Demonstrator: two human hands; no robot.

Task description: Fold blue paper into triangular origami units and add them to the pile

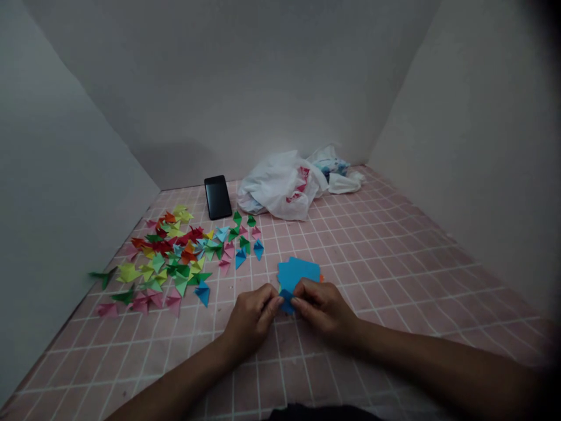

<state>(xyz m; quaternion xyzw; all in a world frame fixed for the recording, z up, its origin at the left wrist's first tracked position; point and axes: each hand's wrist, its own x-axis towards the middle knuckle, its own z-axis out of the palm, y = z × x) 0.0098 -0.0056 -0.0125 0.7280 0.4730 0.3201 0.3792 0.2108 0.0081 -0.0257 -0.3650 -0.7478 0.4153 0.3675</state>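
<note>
Between my two hands is a small folded piece of blue paper (287,301). My left hand (254,316) pinches its left edge between thumb and forefinger. On the other side, my right hand (326,307) grips the right edge the same way. Just beyond my fingers lie blue paper sheets (302,269), with a bit of orange showing at their right edge. Off to the left spreads a pile of folded paper pieces (175,251) in green, yellow, red, pink and blue. A blue folded paper piece (202,293) lies nearest my left hand.
A dark phone (218,197) lies near the back wall (245,88). Beside it sits a crumpled white plastic bag (280,184) with red print, and another blue-and-white bag (331,164) is behind. Pale walls flank the pink checked surface (394,263) on both sides.
</note>
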